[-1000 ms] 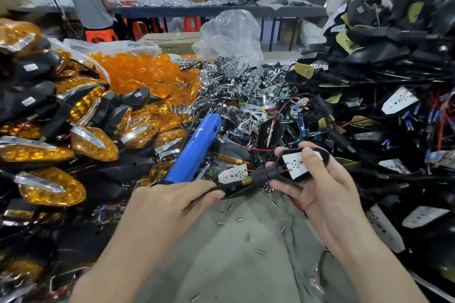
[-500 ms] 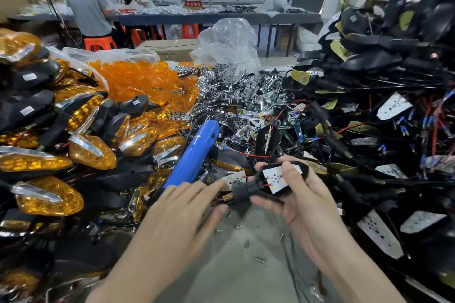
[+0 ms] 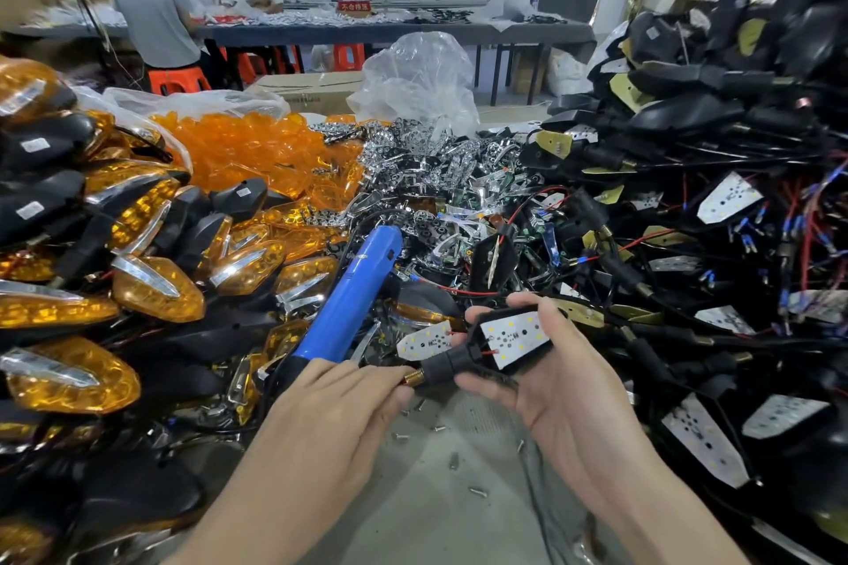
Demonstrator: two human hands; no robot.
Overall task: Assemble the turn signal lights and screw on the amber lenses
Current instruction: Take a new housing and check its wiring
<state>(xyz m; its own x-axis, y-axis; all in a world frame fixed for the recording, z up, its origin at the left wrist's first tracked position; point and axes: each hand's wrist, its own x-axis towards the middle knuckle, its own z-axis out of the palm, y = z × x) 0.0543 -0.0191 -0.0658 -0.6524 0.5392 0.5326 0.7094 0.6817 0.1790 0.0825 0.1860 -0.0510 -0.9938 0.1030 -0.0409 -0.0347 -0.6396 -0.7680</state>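
The right hand (image 3: 564, 399) is gripping a black turn signal housing (image 3: 447, 365) just above the table, thumb under and fingers curled over its far edge. Over the last second it has been drawing the housing nearer and tilting it, so the white LED board (image 3: 514, 335) seated inside is now facing up. The left hand (image 3: 339, 399) is reaching in with fairly straight fingers, their tips meeting the brass threaded end (image 3: 414, 378) of the stem. Its thumb is hidden, so whether it is pinching there cannot be told. This is looking like a check of board and wiring, with the lens yet to go on.

The workshop behind is holding a long table (image 3: 367, 30) with people (image 3: 153, 18) working at it. Nearer, black housings (image 3: 711, 128) are piling up on the right, finished lights (image 3: 156, 289) on the left, and loose amber lenses (image 3: 248, 151) and chrome reflectors (image 3: 426, 165) beyond. A blue electric screwdriver (image 3: 353, 289) is lying just beside the left hand, and small screws (image 3: 477, 492) are lying scattered on the grey tabletop (image 3: 413, 518).
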